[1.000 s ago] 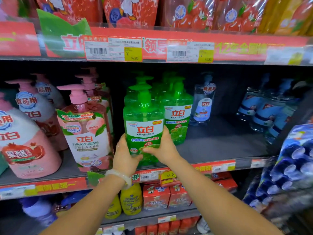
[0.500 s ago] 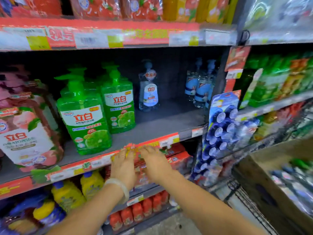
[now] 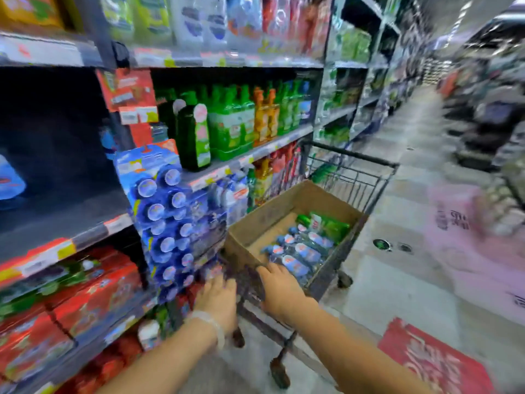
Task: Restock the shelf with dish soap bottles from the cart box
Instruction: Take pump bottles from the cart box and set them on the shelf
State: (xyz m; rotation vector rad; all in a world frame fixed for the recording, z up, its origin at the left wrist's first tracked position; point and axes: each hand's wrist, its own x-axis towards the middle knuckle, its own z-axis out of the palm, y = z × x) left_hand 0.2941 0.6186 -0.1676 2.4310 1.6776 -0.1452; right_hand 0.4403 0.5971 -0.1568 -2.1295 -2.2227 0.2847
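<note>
An open cardboard box (image 3: 287,207) sits in a dark wire shopping cart (image 3: 355,177) beside the shelving. Inside lie several clear-blue dish soap bottles (image 3: 298,251) and a green one (image 3: 324,224). My right hand (image 3: 279,287) reaches over the box's near edge, fingers spread, just short of the blue bottles. My left hand (image 3: 218,301), with a pale bracelet on the wrist, hovers at the near left corner of the cart, holding nothing. The dark shelf (image 3: 65,223) at left shows mostly bare board, with one blue bottle (image 3: 10,180) at the edge of view. The frame is blurred.
A hanging strip of blue round-capped packs (image 3: 170,223) juts from the shelf upright, close to my left hand. Green and orange bottles (image 3: 241,120) fill the shelf behind the cart. Red boxes (image 3: 85,294) line the lower shelf. The tiled aisle floor (image 3: 397,251) runs right, with a red floor sticker (image 3: 434,362).
Both hands let go of the green bottle left standing on the shelf, then dropped and swung right. The view has turned from the shelf to the cart box.
</note>
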